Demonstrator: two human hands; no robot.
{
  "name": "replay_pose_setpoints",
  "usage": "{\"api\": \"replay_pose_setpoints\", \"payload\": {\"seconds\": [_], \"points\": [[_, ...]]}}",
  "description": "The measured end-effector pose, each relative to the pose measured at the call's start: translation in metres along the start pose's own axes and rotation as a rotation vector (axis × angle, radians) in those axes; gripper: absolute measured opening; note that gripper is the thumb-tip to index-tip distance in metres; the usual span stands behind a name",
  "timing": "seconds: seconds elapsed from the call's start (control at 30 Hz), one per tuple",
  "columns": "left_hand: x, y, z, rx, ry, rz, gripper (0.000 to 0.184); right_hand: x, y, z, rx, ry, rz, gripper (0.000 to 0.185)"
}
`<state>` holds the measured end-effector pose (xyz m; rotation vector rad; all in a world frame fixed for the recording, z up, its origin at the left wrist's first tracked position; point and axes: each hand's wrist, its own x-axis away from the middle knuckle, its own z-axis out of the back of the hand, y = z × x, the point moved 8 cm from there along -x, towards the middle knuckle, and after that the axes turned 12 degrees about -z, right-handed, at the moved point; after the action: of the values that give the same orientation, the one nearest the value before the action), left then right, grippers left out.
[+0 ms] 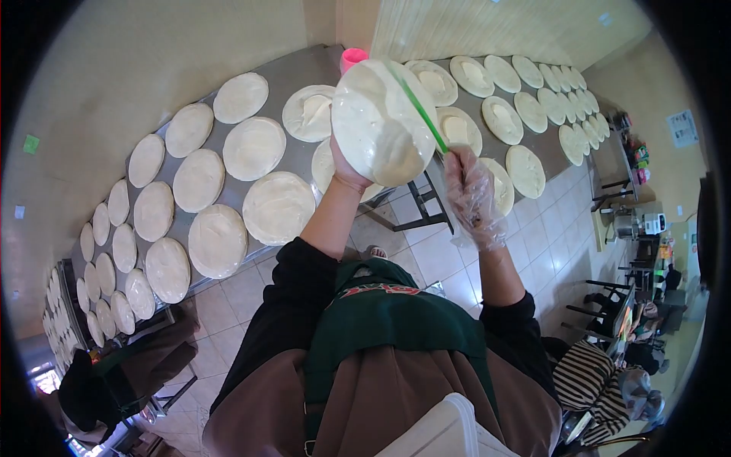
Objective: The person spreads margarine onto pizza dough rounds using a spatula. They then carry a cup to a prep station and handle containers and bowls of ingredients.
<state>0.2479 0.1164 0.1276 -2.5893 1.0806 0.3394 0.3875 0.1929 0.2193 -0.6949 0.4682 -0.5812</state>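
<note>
My bare left hand (350, 165) grips a round plate (365, 114) from underneath and lifts it, tilted, above the tables. Thick white cream coats its face, smooth in places and ridged toward the lower right. In a clear plastic glove, my right hand (472, 199) is closed around the end of a long green spatula (421, 108). The spatula's blade lies across the plate's upper right, against the cream. Behind the raised plate is a similar plate (311, 113) with a thicker patch of cream in its middle. My left fingers are mostly hidden under the plate.
Many cream-covered plates (254, 148) stand in rows on the left table (293, 72), and more (502, 120) on the right one. A pink cup (354, 58) stands at the wall. A white container (442, 434) is close to my body. Other people (598, 381) are at far right and lower left.
</note>
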Motion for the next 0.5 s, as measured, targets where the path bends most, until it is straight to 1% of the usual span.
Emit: {"api": "replay_pose_setpoints", "payload": {"seconds": [0.03,0.07,0.1,0.13,0.17,0.2,0.23,0.27,0.3,0.33,0.37,0.4,0.47,0.5], "points": [[0.000,-0.002,0.002,0.001,0.001,0.000,0.061,-0.002,-0.007,-0.002,0.075,-0.026,0.043,0.009],[0.000,-0.007,0.003,0.090,0.006,0.038,0.063,-0.001,-0.014,-0.005,0.149,-0.052,0.087,0.011],[0.001,-0.010,0.006,0.179,0.011,0.075,0.065,0.000,-0.016,-0.004,0.150,-0.054,0.086,0.011],[0.003,-0.008,0.014,0.180,0.013,0.074,0.065,0.003,-0.020,-0.011,0.205,-0.139,0.127,0.010],[0.004,-0.008,0.013,0.039,-0.013,0.076,0.066,0.008,-0.023,-0.017,0.260,-0.224,0.170,0.010],[0.004,-0.008,0.013,-0.101,-0.039,0.075,0.066,0.012,-0.023,-0.016,0.261,-0.227,0.172,0.010],[0.009,-0.013,0.001,0.000,-0.164,0.102,0.068,0.019,-0.028,-0.018,0.291,-0.251,0.254,0.010],[0.009,-0.010,0.003,-0.001,-0.164,0.097,0.068,0.026,-0.032,-0.019,0.320,-0.278,0.336,0.010],[0.008,-0.005,0.015,-0.002,-0.053,0.058,0.065,0.027,-0.032,-0.019,0.318,-0.282,0.338,0.010],[0.007,0.000,0.026,-0.004,0.056,0.019,0.063,0.028,-0.034,-0.016,0.228,-0.302,0.344,0.010],[0.012,0.014,0.019,-0.733,0.089,-0.186,0.063,0.028,-0.036,-0.014,0.137,-0.322,0.347,0.011],[0.010,0.015,0.019,-0.733,0.092,-0.186,0.063,0.028,-0.037,-0.011,0.137,-0.325,0.346,0.011],[0.000,0.001,0.005,0.014,0.025,-0.031,0.062,0.016,-0.029,0.000,0.159,-0.226,0.204,0.011],[-0.001,0.006,0.013,-0.165,0.189,-0.100,0.061,0.011,-0.020,0.001,0.186,-0.211,0.091,0.010]]}}
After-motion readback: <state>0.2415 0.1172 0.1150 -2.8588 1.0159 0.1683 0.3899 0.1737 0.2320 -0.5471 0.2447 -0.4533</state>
